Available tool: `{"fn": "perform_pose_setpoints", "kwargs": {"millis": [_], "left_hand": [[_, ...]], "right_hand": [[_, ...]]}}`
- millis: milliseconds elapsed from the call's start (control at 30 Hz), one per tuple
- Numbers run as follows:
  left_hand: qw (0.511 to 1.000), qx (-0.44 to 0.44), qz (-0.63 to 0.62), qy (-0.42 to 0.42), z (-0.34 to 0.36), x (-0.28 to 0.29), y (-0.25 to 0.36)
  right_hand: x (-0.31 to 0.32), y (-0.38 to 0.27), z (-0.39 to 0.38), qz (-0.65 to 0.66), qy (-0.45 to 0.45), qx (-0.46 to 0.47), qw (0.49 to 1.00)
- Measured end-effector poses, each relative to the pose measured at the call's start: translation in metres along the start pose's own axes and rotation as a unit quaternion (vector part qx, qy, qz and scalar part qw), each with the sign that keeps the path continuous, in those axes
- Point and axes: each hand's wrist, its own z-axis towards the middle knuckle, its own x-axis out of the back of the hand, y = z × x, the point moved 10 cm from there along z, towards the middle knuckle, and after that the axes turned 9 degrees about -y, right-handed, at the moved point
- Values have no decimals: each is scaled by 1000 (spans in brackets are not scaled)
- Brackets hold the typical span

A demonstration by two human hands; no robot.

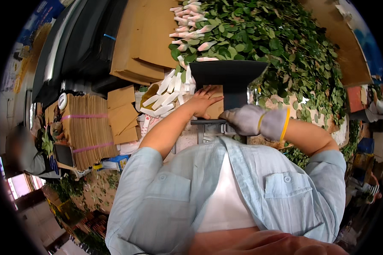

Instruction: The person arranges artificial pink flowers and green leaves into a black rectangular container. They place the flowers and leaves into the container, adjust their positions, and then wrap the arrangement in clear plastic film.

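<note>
My bare left hand (203, 103) lies open with its fingers spread, pressing on a brown cardboard piece (217, 104). That cardboard lies on a folded black sheet (235, 97), whose far side (225, 72) stands up like a flap. My right hand (244, 119), in a grey glove with yellow edging, is closed at the near edge of the sheet, beside the cardboard. Whatever its fingers pinch is hidden by the glove. White sleeves (166, 94) are heaped left of the sheet.
Flower stems with green leaves (264, 36) cover the far right, their pale pink buds (193, 19) wrapped in white. Large cardboard sheets (147, 38) and black sheets (89, 42) are stacked at the far left. A strapped cardboard bundle (89, 125) stands left. Another person (30, 153) is beyond it.
</note>
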Motion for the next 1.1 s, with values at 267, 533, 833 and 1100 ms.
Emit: {"fn": "perform_pose_setpoints", "kwargs": {"millis": [267, 533, 833, 1100], "left_hand": [[998, 40, -23, 39, 1, -8, 27], [988, 29, -10, 152, -11, -4, 44], [990, 2, 25, 138, -6, -57, 45], [959, 1, -236, 156, -22, -5, 26]], "right_hand": [[-18, 5, -25, -136, 193, 87, 968], [88, 11, -89, -29, 475, 223, 851], [223, 290, 12, 264, 467, -137, 833], [245, 223, -49, -73, 417, -238, 874]]}}
